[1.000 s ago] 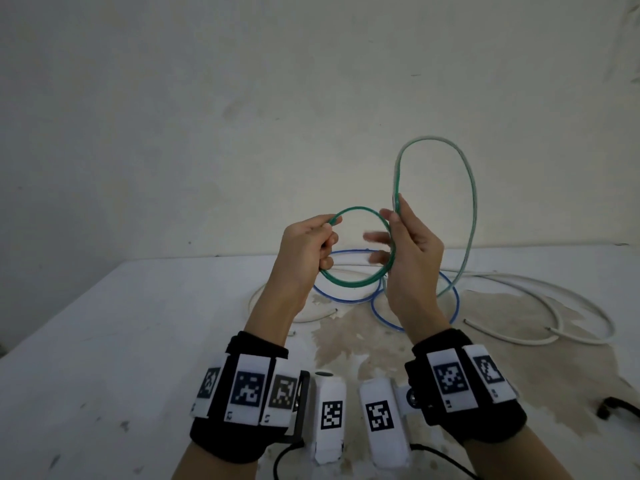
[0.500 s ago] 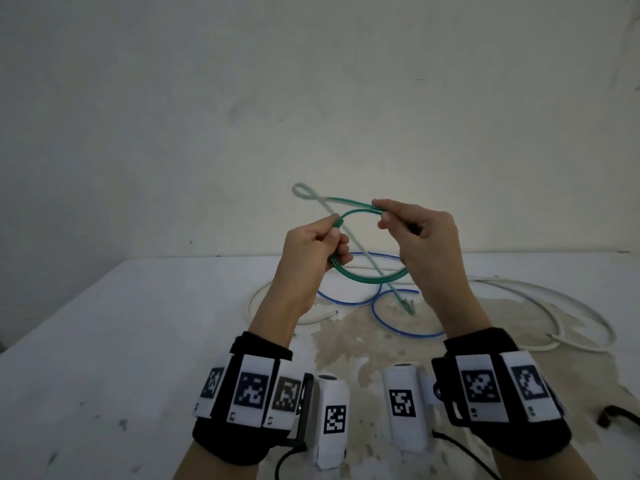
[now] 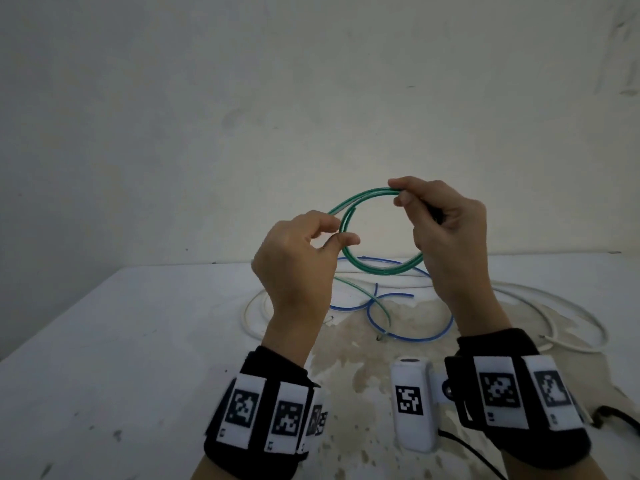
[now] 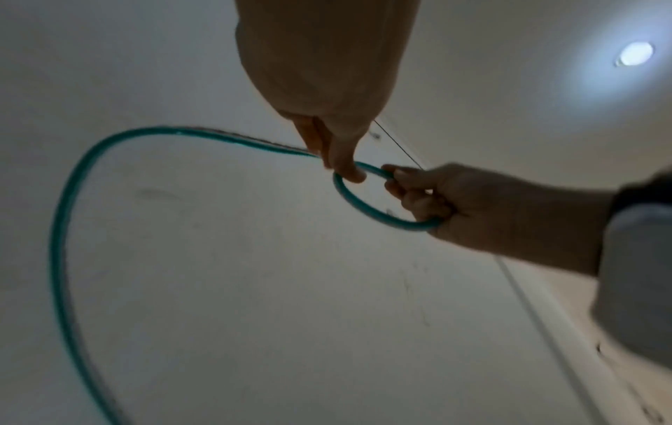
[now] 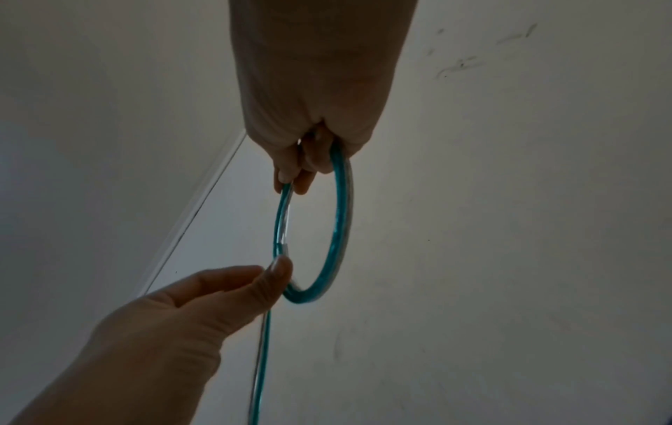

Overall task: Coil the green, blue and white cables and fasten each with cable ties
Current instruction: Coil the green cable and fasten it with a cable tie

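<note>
The green cable (image 3: 379, 268) is being wound into a small ring in the air above the table (image 3: 138, 341), pinched at nine o'clock between thumb and fingers of the left hand (image 3: 294, 268) and gripped at two o'clock by the curled right hand (image 3: 450, 244); the blue cable (image 3: 408, 336) and white cable (image 3: 554, 306) are lying loose beneath. Judging by the tail hanging below the left hand, another turn is being called for before any tie is fitted. Compared with half a second ago, the crossed loop is now being held as a rounder ring, with the right hand raised.
</note>
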